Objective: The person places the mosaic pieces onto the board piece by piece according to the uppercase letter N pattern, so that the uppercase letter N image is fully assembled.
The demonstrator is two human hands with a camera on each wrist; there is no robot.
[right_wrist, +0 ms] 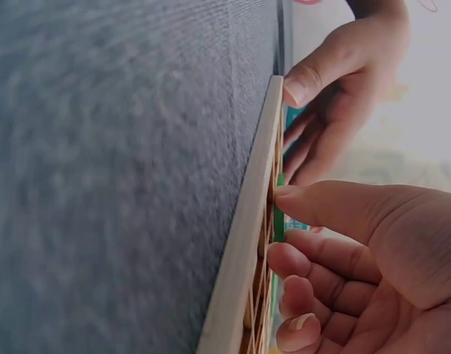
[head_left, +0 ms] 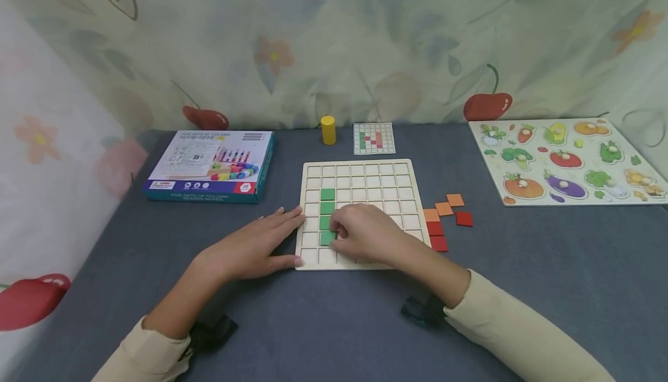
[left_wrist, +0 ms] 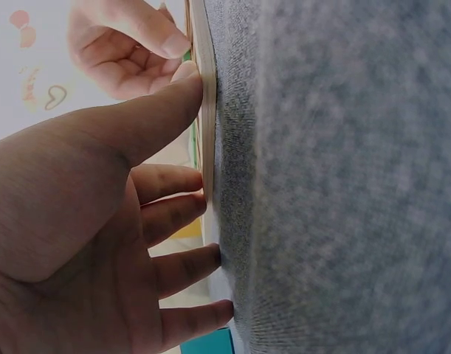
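Observation:
A pale wooden grid board (head_left: 373,170) lies on the table with several green square tiles (head_left: 327,195) in one column near its left side. My left hand (head_left: 250,248) is spread at the board's left edge, fingers straight, thumb and fingertips touching the rim. Over the board, my right hand (head_left: 365,232) has its fingers curled at the lowest green tile (right_wrist: 279,214). Its thumb and index finger pinch that tile at the board's surface. Right of the board lie red tiles (head_left: 464,219) and orange tiles (head_left: 444,208), some against its edge.
Behind the board are a yellow cylinder (head_left: 328,130) and a small pattern card (head_left: 374,138) with green and red squares. A boxed toy set (head_left: 209,167) sits at the left. The vegetable puzzle board (head_left: 569,164) lies at the far right. A printed curtain (head_left: 334,46) hangs behind.

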